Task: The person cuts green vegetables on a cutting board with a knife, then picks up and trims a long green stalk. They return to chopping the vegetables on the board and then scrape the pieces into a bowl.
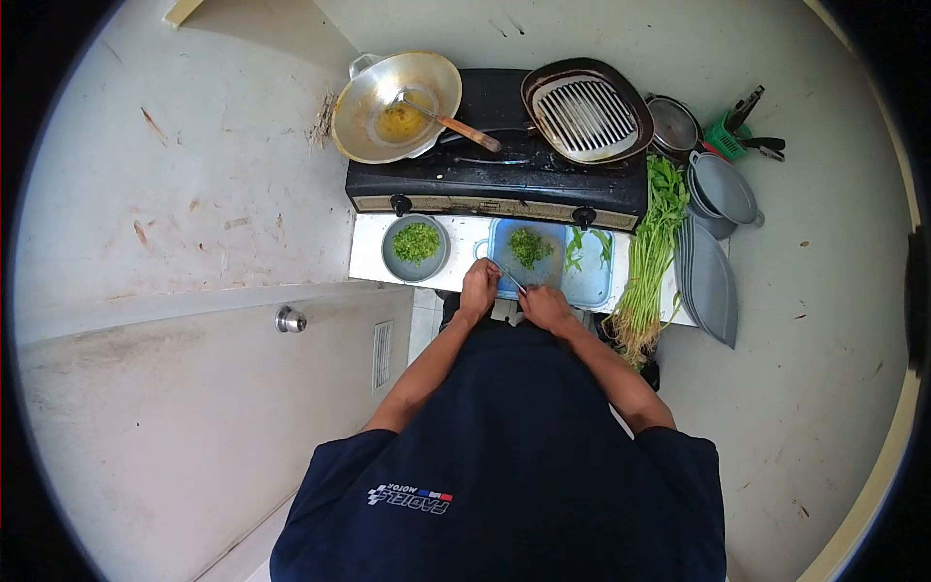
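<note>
My left hand (479,287) and my right hand (546,307) meet at the near edge of a blue cutting board (592,283). A thin knife (511,278) runs between them. My right hand grips its handle end, and my left hand is curled at the blade's far end; what it holds is too small to tell. A pile of chopped greens (529,247) lies on the board, with a few loose green stems (574,248) beside it. A metal bowl (415,248) of chopped greens stands left of the board.
A long bunch of leafy greens (648,254) lies right of the board, beside stacked grey plates (714,279). Behind stands a black stove (495,173) with an oily wok (396,105), a spatula (456,124) and a grill pan (587,113). A door knob (289,318) is at left.
</note>
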`<state>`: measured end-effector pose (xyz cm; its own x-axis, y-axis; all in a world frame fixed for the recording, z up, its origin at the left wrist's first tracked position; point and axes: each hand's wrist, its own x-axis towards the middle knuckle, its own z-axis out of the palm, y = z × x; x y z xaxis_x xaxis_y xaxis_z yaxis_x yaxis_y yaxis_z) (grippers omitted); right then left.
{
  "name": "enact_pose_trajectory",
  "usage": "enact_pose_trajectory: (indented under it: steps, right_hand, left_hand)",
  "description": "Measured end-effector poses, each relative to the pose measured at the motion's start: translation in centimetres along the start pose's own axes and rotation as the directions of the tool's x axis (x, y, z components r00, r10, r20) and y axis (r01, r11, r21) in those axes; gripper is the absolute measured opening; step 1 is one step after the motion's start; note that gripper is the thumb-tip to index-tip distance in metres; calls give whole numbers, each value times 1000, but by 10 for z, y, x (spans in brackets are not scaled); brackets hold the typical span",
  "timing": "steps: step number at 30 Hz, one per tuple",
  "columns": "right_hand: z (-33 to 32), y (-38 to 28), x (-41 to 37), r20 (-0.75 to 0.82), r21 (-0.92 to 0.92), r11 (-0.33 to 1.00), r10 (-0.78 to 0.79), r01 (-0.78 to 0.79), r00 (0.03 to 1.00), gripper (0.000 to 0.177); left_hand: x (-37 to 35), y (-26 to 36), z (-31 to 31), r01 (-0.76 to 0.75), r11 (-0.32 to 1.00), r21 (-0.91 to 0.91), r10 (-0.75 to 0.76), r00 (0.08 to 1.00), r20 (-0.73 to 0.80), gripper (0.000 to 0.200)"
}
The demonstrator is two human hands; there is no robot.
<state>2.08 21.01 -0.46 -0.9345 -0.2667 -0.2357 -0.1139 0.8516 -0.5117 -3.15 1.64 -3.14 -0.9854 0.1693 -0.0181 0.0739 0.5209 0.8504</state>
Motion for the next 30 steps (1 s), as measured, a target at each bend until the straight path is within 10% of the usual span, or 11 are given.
enact_pose_trajectory:
  steps: [30]
  right_hand:
    - [-6,5,-7,9,-8,1000,23,-23,1000,37]
  left_hand:
    - [-10,16,-19,-67,989,131,59,996,67,11]
